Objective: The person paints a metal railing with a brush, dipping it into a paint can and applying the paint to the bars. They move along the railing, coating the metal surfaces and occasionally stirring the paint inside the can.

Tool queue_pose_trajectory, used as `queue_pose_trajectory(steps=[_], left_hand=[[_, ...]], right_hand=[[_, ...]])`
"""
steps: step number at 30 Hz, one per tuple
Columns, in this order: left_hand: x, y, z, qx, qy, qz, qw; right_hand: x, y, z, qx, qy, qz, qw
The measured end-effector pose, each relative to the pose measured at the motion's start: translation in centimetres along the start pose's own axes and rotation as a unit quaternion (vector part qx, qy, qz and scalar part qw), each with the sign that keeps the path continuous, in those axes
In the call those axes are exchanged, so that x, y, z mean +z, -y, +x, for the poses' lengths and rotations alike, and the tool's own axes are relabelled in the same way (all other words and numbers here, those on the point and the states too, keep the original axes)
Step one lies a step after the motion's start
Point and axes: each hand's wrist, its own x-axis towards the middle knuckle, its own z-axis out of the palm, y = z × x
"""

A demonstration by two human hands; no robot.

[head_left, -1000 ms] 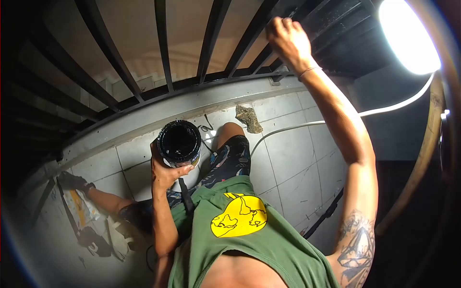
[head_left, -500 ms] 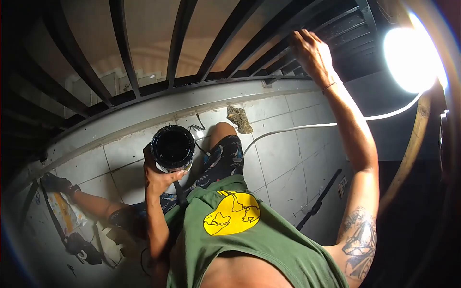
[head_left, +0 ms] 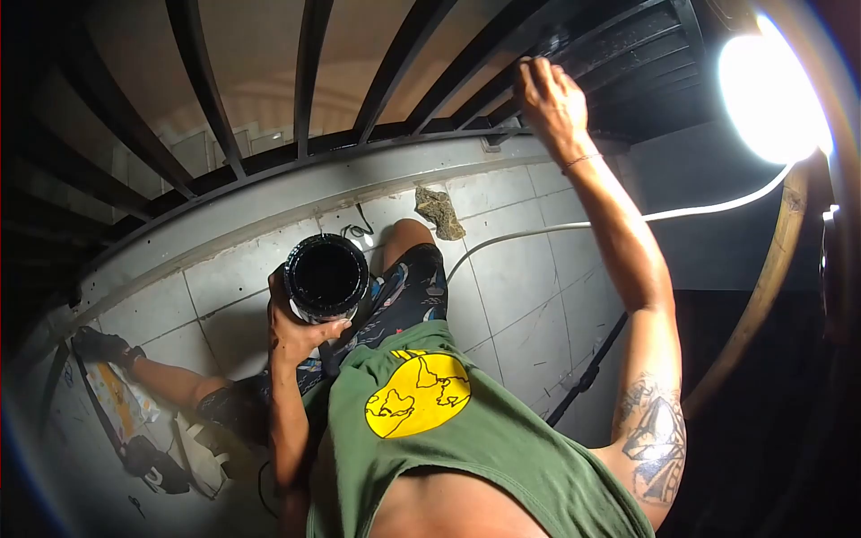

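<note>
Beside the right hand [head_left: 554, 103], grip unclear, bars [head_left: 466, 69] seemed mid-coating; the left hand [head_left: 293, 334], clasping a can [head_left: 325, 314], needed steadiness next.

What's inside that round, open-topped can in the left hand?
Inside the round, black-rimmed can, held by the left hand, only black shows, glossy around the edge. The bottom is hidden by that blackness.

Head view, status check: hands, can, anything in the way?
Left hand holding dark-filled can, open top up. Right hand raised at black railing, fingers curled, grip hidden. White cable passes behind right forearm; no visible obstruction at either hand.
</note>
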Motion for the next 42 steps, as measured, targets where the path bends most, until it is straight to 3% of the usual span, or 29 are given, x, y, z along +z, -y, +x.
queue_pose_trajectory(steps=[3, 5, 7, 9, 11, 12, 13, 14, 15, 17, 19, 21, 23, 29, 32, 35, 37, 40, 42], left_hand=[[0.2, -0.6, 0.3, 0.009, -0.002, 0.002, 1.0], [0.2, -0.8, 0.5, 0.016, -0.004, 0.012, 1.0], [0.4, -0.5, 0.4, 0.016, 0.0, -0.002, 1.0], [0.6, -0.8, 0.3, 0.01, 0.005, -0.005, 1.0], [0.8, -1.2, 0.4, 0.01, 0.007, -0.009, 1.0], [1.0, -1.4, 0.3, 0.0, 0.008, -0.012, 1.0], [0.9, -1.6, 0.0, -0.011, 0.013, -0.014, 1.0], [0.8, -1.6, -0.1, -0.021, 0.016, -0.017, 0.999], [0.8, -1.3, -0.3, -0.044, 0.016, -0.021, 0.999], [0.9, -1.9, -0.2, -0.002, 0.015, -0.004, 1.0], [0.8, -1.9, -0.1, -0.008, 0.017, 0.0, 1.0], [0.7, -1.7, 0.1, -0.009, 0.015, 0.011, 1.0], [1.0, -0.9, 0.5, 0.0, 0.018, 0.001, 1.0], [1.4, -1.5, 0.8, 0.011, 0.028, -0.025, 0.999], [1.3, -1.8, 0.9, 0.004, 0.019, -0.002, 1.0], [1.0, -1.3, 0.9, 0.02, 0.012, 0.029, 0.999], [0.9, -1.2, 1.0, 0.031, 0.003, 0.032, 0.999], [0.3, -1.7, 0.7, 0.002, 0.007, -0.012, 1.0], [0.4, -1.1, 0.8, 0.02, 0.007, -0.011, 1.0]], right_hand=[[0.7, 0.5, 0.1, 0.047, 0.041, 0.077, 0.995], [-0.2, -1.4, 1.1, 0.122, -0.127, 0.183, 0.967], [-2.7, -3.7, 2.2, 0.176, -0.178, 0.121, 0.961], [-3.5, -5.2, 2.6, 0.147, -0.23, 0.016, 0.962], [-4.6, -4.9, 3.0, 0.151, -0.257, -0.016, 0.955], [-4.4, -5.2, 3.2, 0.108, -0.286, -0.014, 0.952], [-5.1, -3.7, 3.1, 0.126, -0.195, -0.026, 0.972], [-4.1, -3.4, 2.1, 0.084, -0.116, 0.019, 0.99], [-1.9, -2.6, 1.4, 0.021, -0.114, -0.084, 0.99], [-0.2, -0.9, -0.2, -0.042, -0.128, -0.018, 0.991], [-1.0, -0.3, 0.0, 0.026, -0.025, 0.039, 0.999], [-2.9, -1.0, 2.0, 0.07, -0.082, 0.094, 0.99], [-4.7, -2.3, 3.9, 0.062, -0.17, 0.057, 0.982], [-6.6, -6.4, 5.7, 0.1, -0.155, -0.08, 0.98], [-5.0, -5.3, 4.4, 0.052, -0.089, -0.124, 0.987], [-2.4, -1.9, 2.2, 0.008, -0.064, -0.074, 0.995], [-5.1, -2.1, 3.4, 0.065, -0.107, 0.019, 0.992], [-7.4, -5.0, 5.7, 0.112, -0.181, 0.026, 0.977], [-7.1, -5.6, 6.0, 0.11, -0.131, -0.023, 0.985]])
